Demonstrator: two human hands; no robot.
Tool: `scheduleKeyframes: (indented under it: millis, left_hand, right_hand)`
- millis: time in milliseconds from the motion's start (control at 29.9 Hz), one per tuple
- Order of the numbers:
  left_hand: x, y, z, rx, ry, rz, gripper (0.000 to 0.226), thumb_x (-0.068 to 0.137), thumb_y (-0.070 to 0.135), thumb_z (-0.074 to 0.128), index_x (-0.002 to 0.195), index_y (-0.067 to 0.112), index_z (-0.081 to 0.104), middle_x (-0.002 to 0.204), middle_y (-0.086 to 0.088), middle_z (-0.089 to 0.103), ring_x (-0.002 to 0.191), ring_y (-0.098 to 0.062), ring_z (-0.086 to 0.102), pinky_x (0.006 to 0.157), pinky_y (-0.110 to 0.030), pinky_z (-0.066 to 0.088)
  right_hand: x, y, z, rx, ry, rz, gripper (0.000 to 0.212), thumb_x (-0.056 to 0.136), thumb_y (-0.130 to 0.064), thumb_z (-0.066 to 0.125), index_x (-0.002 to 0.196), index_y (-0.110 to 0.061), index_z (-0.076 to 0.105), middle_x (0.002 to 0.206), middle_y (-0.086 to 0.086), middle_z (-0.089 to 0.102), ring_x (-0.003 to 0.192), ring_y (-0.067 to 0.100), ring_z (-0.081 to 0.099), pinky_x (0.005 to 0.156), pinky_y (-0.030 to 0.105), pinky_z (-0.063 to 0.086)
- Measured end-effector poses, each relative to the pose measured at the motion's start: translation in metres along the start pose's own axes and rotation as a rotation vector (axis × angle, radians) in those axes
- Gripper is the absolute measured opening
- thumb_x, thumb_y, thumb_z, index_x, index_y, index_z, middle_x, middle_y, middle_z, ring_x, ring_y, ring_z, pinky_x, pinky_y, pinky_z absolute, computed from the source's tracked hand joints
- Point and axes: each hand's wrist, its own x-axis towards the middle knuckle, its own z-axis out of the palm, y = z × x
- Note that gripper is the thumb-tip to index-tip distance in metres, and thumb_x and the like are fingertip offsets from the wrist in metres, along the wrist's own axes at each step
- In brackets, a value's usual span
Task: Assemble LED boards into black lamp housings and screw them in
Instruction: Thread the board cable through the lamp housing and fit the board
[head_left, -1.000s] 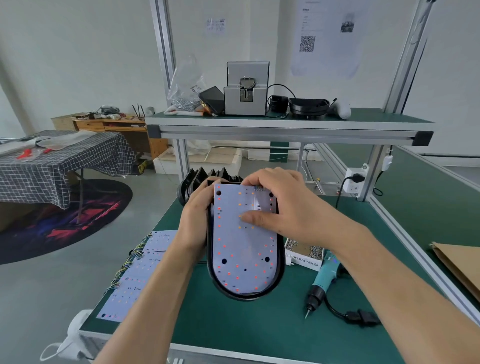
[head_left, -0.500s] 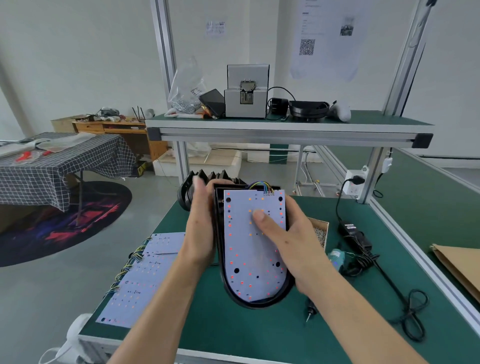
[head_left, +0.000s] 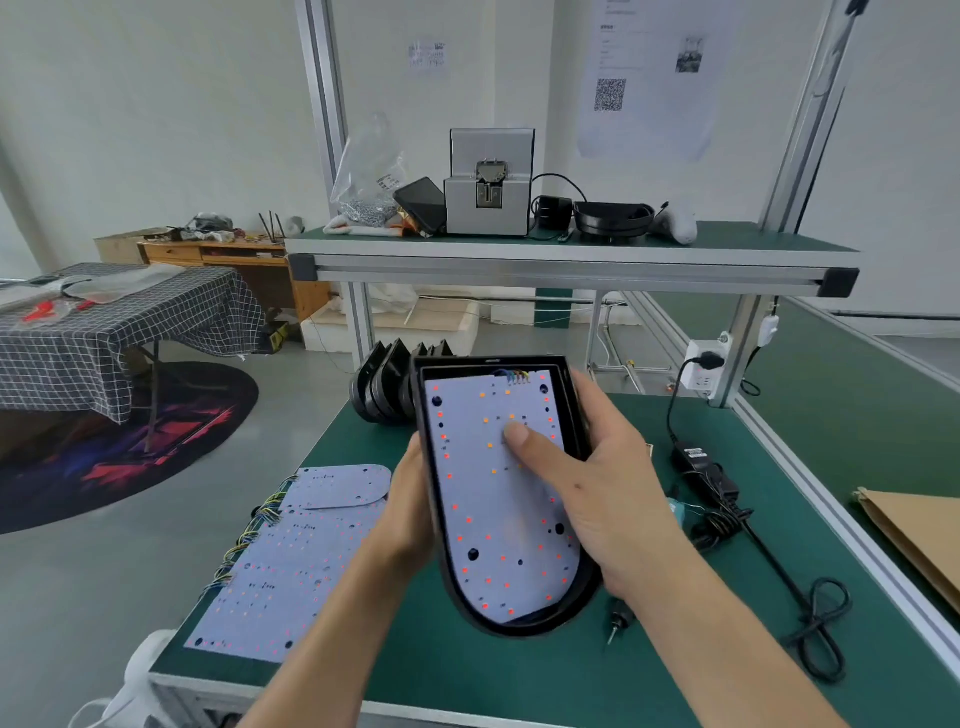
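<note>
both hands (head_left: 608, 499) gripping black housing (head_left: 566, 610) w/ fingers, R thumb pressing LED board (head_left: 498, 519) inside

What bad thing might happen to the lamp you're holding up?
The black housing is held tilted above the table, and only the right hand's thumb presses the LED board, so the board might slide out. The left hand grips just one edge; it might drop.

shelf (head_left: 571, 260): metal box (head_left: 491, 182), phone (head_left: 422, 202), bag (head_left: 371, 176) | far left: checked table (head_left: 119, 322), rug (head_left: 130, 441) | right: socket (head_left: 704, 366), cardboard (head_left: 914, 535)
</note>
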Motion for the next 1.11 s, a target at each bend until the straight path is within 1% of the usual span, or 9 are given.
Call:
scheduleKeyframes:
  millis: [100,201,301,368,469,603,703,871,1105]
  left_hand:
    - [-0.013,-0.006,0.005,-0.120,-0.013,-0.133,0.030,0.094,0.020,0.053,0.081,0.014,0.079,0.071,0.005,0.074,0.065,-0.010,0.071,0.057,-0.020,0.055]
    - [-0.026,-0.007,0.005,-0.054,-0.053,-0.182,0.042,0.106,0.002,0.041,0.069,0.011,0.058,0.040,0.008,0.059,0.034,-0.001,0.056,0.036,-0.013,0.044]
    - [-0.019,0.004,0.011,0.021,-0.080,-0.030,0.030,0.096,0.030,0.059,0.076,0.015,0.077,0.069,0.001,0.077,0.059,0.000,0.068,0.057,-0.016,0.056]
    - [-0.012,0.018,0.012,0.026,0.007,0.078,0.044,0.103,0.044,0.048,0.087,0.024,0.083,0.107,-0.018,0.077,0.089,-0.008,0.075,0.083,-0.027,0.059]
    - [-0.006,0.029,0.003,-0.091,0.026,0.206,0.070,0.104,0.063,0.029,0.130,0.010,0.067,0.136,-0.019,0.066,0.133,-0.033,0.058,0.118,-0.054,0.035]
    - [-0.012,0.038,0.005,0.155,-0.059,0.283,0.040,0.091,0.053,0.066,0.116,0.022,0.072,0.120,-0.011,0.074,0.118,-0.035,0.068,0.105,-0.063,0.048]
    - [-0.014,0.039,0.007,0.285,0.018,0.307,0.014,0.088,0.032,0.070,0.102,0.034,0.072,0.104,0.002,0.078,0.101,-0.023,0.075,0.092,-0.057,0.059]
    - [-0.016,0.037,0.010,0.325,0.085,0.347,0.013,0.086,0.033,0.069,0.099,0.033,0.071,0.096,0.006,0.079,0.091,-0.019,0.076,0.080,-0.045,0.060]
    - [-0.019,0.032,0.020,0.343,0.166,0.378,0.015,0.089,0.030,0.066,0.102,0.035,0.071,0.099,0.011,0.078,0.096,-0.016,0.074,0.091,-0.054,0.059]
  right_hand:
    - [-0.002,0.003,0.003,-0.057,-0.016,-0.038,0.036,0.095,-0.019,0.078,0.124,-0.039,0.067,0.118,-0.006,0.078,0.107,0.015,0.075,0.086,0.023,0.059]
    - [-0.004,0.005,0.002,-0.112,-0.030,-0.052,0.038,0.098,-0.017,0.073,0.127,-0.040,0.064,0.121,-0.008,0.076,0.111,0.014,0.074,0.093,0.024,0.058]
    - [-0.004,0.003,-0.003,-0.119,-0.024,-0.067,0.037,0.100,-0.014,0.070,0.127,-0.038,0.065,0.119,-0.008,0.077,0.110,0.013,0.074,0.087,0.019,0.057]
    - [-0.003,0.000,-0.008,-0.141,-0.023,-0.084,0.036,0.101,-0.013,0.068,0.126,-0.039,0.065,0.120,-0.009,0.077,0.110,0.013,0.073,0.087,0.018,0.056]
    - [0.001,-0.001,-0.011,-0.170,-0.013,-0.079,0.038,0.101,-0.011,0.067,0.124,-0.041,0.064,0.119,-0.010,0.077,0.110,0.012,0.073,0.089,0.022,0.057]
    - [0.003,0.005,-0.007,-0.230,0.012,-0.080,0.040,0.099,-0.012,0.070,0.125,-0.042,0.063,0.119,-0.013,0.076,0.111,0.011,0.073,0.094,0.038,0.058]
    - [0.002,0.010,-0.005,-0.262,0.029,-0.093,0.044,0.098,-0.015,0.071,0.127,-0.046,0.061,0.121,-0.014,0.075,0.113,0.012,0.072,0.098,0.047,0.057]
    - [0.002,0.009,-0.007,-0.289,0.018,-0.117,0.051,0.098,-0.015,0.072,0.127,-0.055,0.058,0.124,-0.017,0.073,0.115,0.007,0.070,0.095,0.030,0.057]
    - [0.003,0.010,-0.013,-0.309,0.025,-0.044,0.026,0.102,-0.026,0.069,0.126,-0.035,0.063,0.115,-0.015,0.076,0.106,0.006,0.073,0.088,0.024,0.059]
